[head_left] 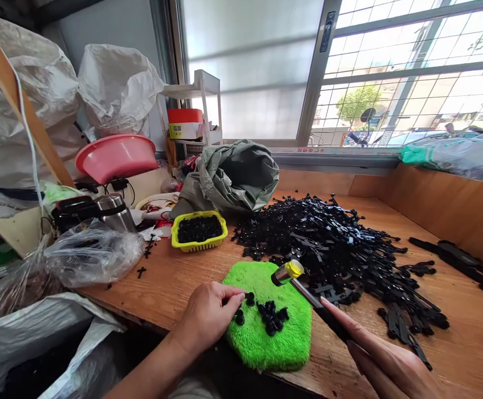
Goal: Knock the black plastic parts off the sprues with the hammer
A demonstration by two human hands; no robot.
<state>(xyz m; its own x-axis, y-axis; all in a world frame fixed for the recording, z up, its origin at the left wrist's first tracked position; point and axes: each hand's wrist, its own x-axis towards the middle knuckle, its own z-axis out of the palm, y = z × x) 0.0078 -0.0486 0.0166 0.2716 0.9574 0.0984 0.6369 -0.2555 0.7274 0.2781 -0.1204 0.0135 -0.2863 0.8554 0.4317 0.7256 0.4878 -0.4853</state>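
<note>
A green fluffy pad [274,352] lies at the table's front edge. On it, my left hand [211,310] pinches thumb and forefinger at a small black plastic piece [250,299]. One more such piece sits just below the fingertips, and a small cluster of black pieces [271,320] rests to the right. My right hand [385,357] is closed round the dark grip of a small hammer [288,272]. The hammer has a metal shaft and a yellow face, and its head is raised over the pad's upper right part.
Behind the pad spreads a large heap of black plastic parts [320,233]. A yellow basket [199,244] of small black pieces stands at the back left, before an open grey-green sack [224,172]. Farther left are a plastic bag [95,255], a steel flask [116,213] and a pink basin [116,158].
</note>
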